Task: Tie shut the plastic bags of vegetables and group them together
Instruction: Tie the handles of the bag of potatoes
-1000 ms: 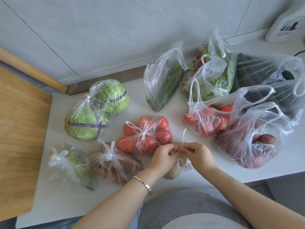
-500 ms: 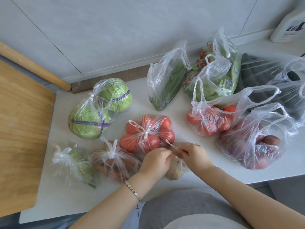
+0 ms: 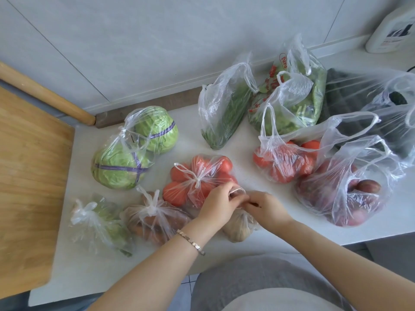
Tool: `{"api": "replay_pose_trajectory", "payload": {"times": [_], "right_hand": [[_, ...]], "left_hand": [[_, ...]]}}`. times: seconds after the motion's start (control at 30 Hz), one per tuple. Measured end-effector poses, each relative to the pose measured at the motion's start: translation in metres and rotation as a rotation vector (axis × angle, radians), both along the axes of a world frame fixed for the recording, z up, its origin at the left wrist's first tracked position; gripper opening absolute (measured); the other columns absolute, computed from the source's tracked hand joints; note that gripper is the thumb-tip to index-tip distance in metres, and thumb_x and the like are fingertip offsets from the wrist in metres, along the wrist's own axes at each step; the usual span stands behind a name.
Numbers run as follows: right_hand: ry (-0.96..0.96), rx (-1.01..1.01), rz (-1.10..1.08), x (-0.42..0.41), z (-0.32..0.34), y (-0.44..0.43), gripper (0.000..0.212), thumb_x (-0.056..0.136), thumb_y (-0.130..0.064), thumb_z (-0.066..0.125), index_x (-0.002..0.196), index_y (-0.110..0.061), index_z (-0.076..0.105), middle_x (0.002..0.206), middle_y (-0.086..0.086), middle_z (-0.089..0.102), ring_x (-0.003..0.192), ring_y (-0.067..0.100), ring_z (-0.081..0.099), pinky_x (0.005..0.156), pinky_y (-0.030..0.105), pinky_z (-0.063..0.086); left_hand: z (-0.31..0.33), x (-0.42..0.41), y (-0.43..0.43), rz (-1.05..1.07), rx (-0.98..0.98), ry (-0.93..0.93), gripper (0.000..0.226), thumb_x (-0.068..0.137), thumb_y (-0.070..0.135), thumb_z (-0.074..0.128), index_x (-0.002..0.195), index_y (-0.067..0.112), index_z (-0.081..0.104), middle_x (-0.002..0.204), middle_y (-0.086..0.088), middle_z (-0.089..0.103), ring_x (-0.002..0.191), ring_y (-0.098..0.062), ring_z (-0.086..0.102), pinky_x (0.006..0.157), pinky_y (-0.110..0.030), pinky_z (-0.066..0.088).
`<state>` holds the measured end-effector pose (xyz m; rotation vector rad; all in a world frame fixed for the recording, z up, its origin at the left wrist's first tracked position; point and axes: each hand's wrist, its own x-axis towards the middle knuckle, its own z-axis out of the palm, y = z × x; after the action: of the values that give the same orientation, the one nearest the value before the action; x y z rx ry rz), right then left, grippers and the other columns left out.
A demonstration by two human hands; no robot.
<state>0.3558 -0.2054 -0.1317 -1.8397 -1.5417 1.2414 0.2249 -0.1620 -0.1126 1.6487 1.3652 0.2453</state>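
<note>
Bright soft daylight, wide-angle edge distortion

Surface: white countertop (image 3: 170, 140) against a pale wall, wooden board (image 3: 27, 176) at its left end.
Left, knotted: cabbage bag (image 3: 132, 149); leafy greens bag (image 3: 98, 223); brown roots bag (image 3: 155, 218); tomato bag (image 3: 199, 178).
Front edge: small potato bag (image 3: 239, 228), its top in two hands.
Right, open-topped: green bean bag (image 3: 224, 108); printed greens bag (image 3: 292, 97); second tomato bag (image 3: 287, 160); red potato bag (image 3: 350, 191); dark vegetable bag (image 3: 370, 104).
Far right corner: white jug (image 3: 395, 28).
</note>
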Motion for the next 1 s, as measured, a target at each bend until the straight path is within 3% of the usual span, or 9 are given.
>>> {"api": "replay_pose_trajectory", "payload": {"times": [0.13, 0.27, 0.37, 0.47, 0.6, 0.73, 0.83, 0.93, 1.0], "right_hand": [[0.199, -0.192, -0.128, 0.006, 0.004, 0.005, 0.022, 0.087, -0.015, 0.056, 0.073, -0.001, 0.066, 0.065, 0.004, 0.057, 0.061, 0.011, 0.051, 0.064, 0.028, 0.040], [0.304, -0.247, -0.166, 0.008, 0.008, 0.009, 0.022, 0.088, -0.014, 0.056, 0.071, -0.008, 0.069, 0.061, -0.003, 0.060, 0.047, -0.005, 0.053, 0.057, 0.009, 0.043], [0.308, -0.219, -0.184, 0.013, 0.009, 0.008, 0.025, 0.087, -0.012, 0.059, 0.065, -0.017, 0.069, 0.058, -0.006, 0.064, 0.049, -0.002, 0.056, 0.062, 0.013, 0.048], [0.228, -0.159, -0.205, 0.014, 0.007, 0.006, 0.022, 0.082, -0.012, 0.065, 0.063, -0.022, 0.069, 0.061, -0.002, 0.068, 0.051, 0.004, 0.059, 0.063, 0.019, 0.051], [0.199, -0.129, -0.224, 0.013, 0.007, 0.008, 0.027, 0.080, -0.010, 0.067, 0.058, -0.025, 0.066, 0.052, -0.009, 0.064, 0.046, 0.001, 0.059, 0.054, 0.011, 0.048], [0.197, -0.145, -0.216, 0.013, 0.009, 0.010, 0.030, 0.081, -0.009, 0.066, 0.057, -0.028, 0.064, 0.045, -0.013, 0.061, 0.044, -0.002, 0.056, 0.053, 0.008, 0.047], [0.198, -0.140, -0.231, 0.012, 0.009, 0.008, 0.032, 0.082, -0.009, 0.064, 0.056, -0.028, 0.063, 0.050, -0.008, 0.063, 0.047, 0.002, 0.057, 0.059, 0.015, 0.049], [0.191, -0.131, -0.259, 0.011, 0.009, 0.006, 0.032, 0.082, -0.009, 0.063, 0.054, -0.025, 0.062, 0.052, -0.002, 0.061, 0.047, 0.005, 0.054, 0.057, 0.016, 0.047], [0.172, -0.125, -0.285, 0.009, 0.008, 0.005, 0.033, 0.082, -0.008, 0.062, 0.052, -0.023, 0.060, 0.050, -0.002, 0.058, 0.046, 0.008, 0.053, 0.057, 0.018, 0.047]], "left_hand": [[-0.006, -0.005, -0.009, 0.143, -0.095, -0.150, 0.022, 0.080, 0.015, 0.069, 0.100, 0.007, 0.071, 0.094, -0.006, 0.073, 0.079, -0.002, 0.065, 0.078, -0.015, 0.050], [-0.004, -0.002, -0.015, 0.245, -0.055, -0.223, 0.012, 0.078, 0.008, 0.069, 0.089, 0.004, 0.073, 0.070, -0.002, 0.070, 0.050, 0.005, 0.058, 0.058, -0.008, 0.044], [-0.007, -0.007, -0.021, 0.299, -0.044, -0.209, 0.008, 0.080, 0.010, 0.068, 0.084, 0.006, 0.074, 0.054, 0.009, 0.063, 0.042, 0.000, 0.050, 0.053, -0.012, 0.041], [-0.010, -0.012, -0.027, 0.248, -0.041, -0.085, 0.011, 0.080, 0.018, 0.068, 0.082, 0.009, 0.075, 0.056, 0.010, 0.063, 0.050, 0.001, 0.055, 0.059, -0.015, 0.045], [-0.008, -0.010, -0.022, 0.014, 0.090, 0.188, 0.018, 0.085, 0.029, 0.061, 0.095, 0.018, 0.072, 0.092, 0.003, 0.072, 0.084, -0.013, 0.064, 0.078, -0.030, 0.050], [-0.001, -0.001, -0.014, -0.116, 0.224, 0.201, 0.029, 0.085, 0.034, 0.060, 0.111, 0.022, 0.066, 0.102, 0.001, 0.067, 0.093, -0.017, 0.062, 0.082, -0.034, 0.050], [-0.003, 0.000, -0.008, -0.067, 0.059, 0.085, 0.016, 0.082, 0.025, 0.065, 0.091, 0.015, 0.073, 0.087, -0.008, 0.071, 0.080, -0.022, 0.064, 0.078, -0.038, 0.051], [-0.003, -0.001, -0.006, 0.010, -0.112, -0.045, 0.010, 0.079, 0.020, 0.069, 0.085, 0.013, 0.074, 0.071, -0.016, 0.069, 0.059, -0.019, 0.056, 0.067, -0.033, 0.049], [-0.005, -0.001, -0.008, 0.071, -0.152, -0.084, 0.008, 0.078, 0.019, 0.071, 0.082, 0.013, 0.073, 0.065, -0.010, 0.067, 0.058, -0.016, 0.056, 0.065, -0.031, 0.048]]}}
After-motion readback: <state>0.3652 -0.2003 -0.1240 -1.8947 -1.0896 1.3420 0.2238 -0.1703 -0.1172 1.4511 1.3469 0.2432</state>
